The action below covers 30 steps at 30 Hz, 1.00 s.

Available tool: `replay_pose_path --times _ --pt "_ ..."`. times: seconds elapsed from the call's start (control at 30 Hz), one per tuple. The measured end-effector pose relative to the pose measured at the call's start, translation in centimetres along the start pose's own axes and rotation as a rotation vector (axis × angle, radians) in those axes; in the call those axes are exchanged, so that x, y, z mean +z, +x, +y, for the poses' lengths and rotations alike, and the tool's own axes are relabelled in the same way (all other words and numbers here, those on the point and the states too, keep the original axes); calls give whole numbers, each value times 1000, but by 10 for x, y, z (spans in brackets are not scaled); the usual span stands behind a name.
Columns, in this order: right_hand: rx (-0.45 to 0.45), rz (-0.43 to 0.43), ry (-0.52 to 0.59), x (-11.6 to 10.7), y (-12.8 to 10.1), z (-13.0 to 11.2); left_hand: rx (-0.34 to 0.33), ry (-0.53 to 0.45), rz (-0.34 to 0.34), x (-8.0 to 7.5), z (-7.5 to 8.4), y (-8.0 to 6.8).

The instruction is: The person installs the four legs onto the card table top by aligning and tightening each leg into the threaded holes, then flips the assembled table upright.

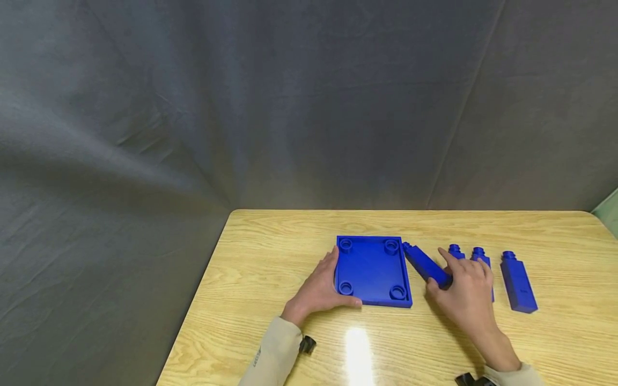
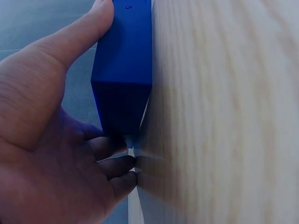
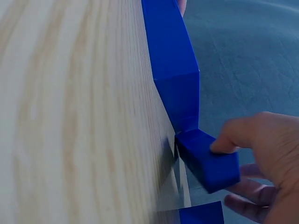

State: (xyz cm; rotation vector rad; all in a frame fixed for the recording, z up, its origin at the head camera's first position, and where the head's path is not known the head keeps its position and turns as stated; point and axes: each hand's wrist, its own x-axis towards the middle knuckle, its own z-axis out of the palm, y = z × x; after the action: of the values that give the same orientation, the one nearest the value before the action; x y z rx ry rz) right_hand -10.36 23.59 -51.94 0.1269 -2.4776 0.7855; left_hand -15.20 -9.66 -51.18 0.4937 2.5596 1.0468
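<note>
A square blue panel (image 1: 372,271) with a raised rim lies on the table, a round socket in each corner. My left hand (image 1: 316,289) holds its near left corner, thumb (image 2: 88,28) against the front wall and fingers along the left side. In my right hand (image 1: 465,292) is a blue square leg (image 1: 427,266) with a threaded end, pinched near its plain end between thumb and fingers. The leg slants, its threaded tip at the panel's far right edge. The right wrist view shows the held leg (image 3: 208,161) beside the panel's wall (image 3: 175,51).
Two more blue legs, a left one (image 1: 456,250) and a right one (image 1: 479,254), lie partly hidden behind my right hand. Further right lies another leg (image 1: 519,284). A grey curtain (image 1: 338,107) hangs behind the wooden table (image 1: 270,246).
</note>
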Motion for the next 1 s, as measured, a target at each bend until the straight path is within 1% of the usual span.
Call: replay_pose_path --times 0.1,0.23,0.47,0.57,0.67,0.77,0.87,1.0 --pt "38 33 59 -1 0 -1 2 -3 2 1 1 0" --pt "60 98 128 -1 1 0 7 -8 0 1 1 0" --pt "49 231 213 1 2 0 10 -8 3 0 2 1" --pt "67 263 291 0 3 -2 9 -11 5 1 1 1" --pt "104 292 351 -1 4 -3 4 -19 3 1 2 0" --pt "134 321 383 -2 6 -4 -3 -25 3 1 2 0" --pt "131 342 399 -5 9 -5 -4 -30 5 2 3 0" --pt "79 361 414 -8 14 -7 -10 -38 1 3 3 1"
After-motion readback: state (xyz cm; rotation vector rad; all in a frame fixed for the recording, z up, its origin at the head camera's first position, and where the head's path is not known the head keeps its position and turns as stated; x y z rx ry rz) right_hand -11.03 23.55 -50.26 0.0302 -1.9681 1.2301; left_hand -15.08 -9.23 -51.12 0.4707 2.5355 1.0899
